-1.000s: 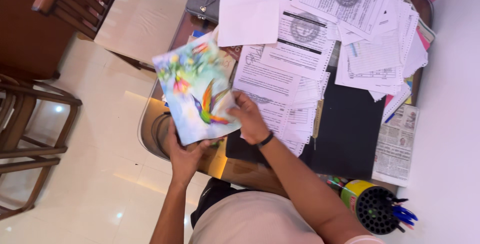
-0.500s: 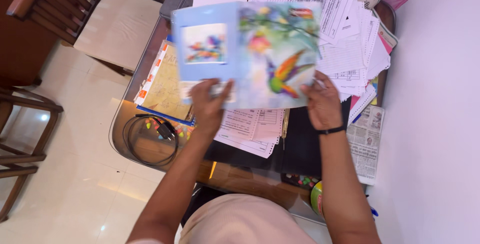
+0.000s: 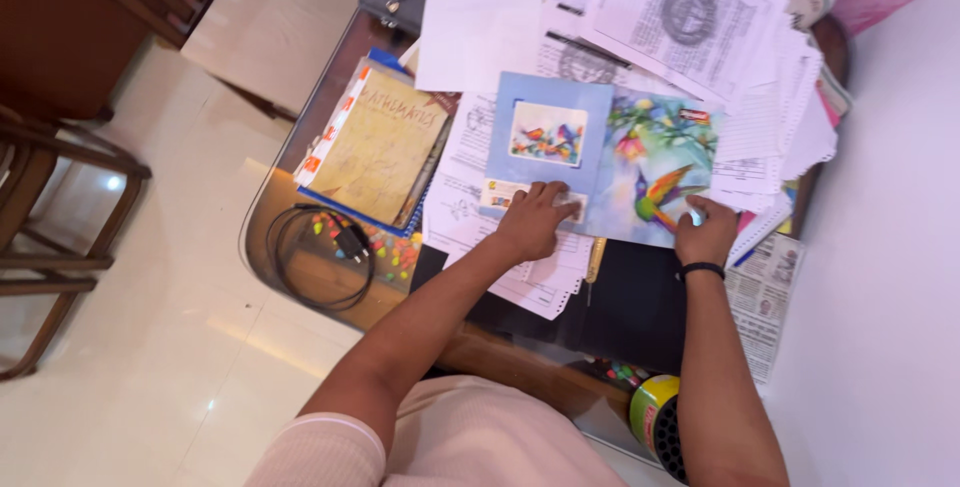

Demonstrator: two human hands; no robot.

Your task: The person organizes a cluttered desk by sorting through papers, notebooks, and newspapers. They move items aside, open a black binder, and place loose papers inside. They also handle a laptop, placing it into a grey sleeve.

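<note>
While loose printed sheets (image 3: 690, 27) crowd the far half of the worktop (image 3: 640, 317), a person presses an opened hummingbird booklet (image 3: 600, 162) flat on top of them, seen from the head camera looking straight down. The booklet lies spread cover-side up, its long axis running from 9 o'clock to 3 o'clock across the view, its blue back panel toward 9 and the painted bird panel toward 3. The left hand (image 3: 535, 222) rests palm down on the lower edge of the blue panel, fingers flat and spread rather than curled round anything. The right hand (image 3: 705, 232), a dark band at its wrist, lies on the lower corner of the bird panel, fingertips pressing the cover; whether the thumb hooks under the edge cannot be told. Both hands sit at the booklet's 6 o'clock side, so the booklet lies just beyond them toward 12, about equally near to each. At 9 o'clock from the booklet sits a tan textbook (image 3: 385, 142) on a stack, with a coiled black cable (image 3: 320, 257) below it. A yellow-rimmed pen holder (image 3: 660, 422) stands at 6 o'clock, by the right forearm.
</note>
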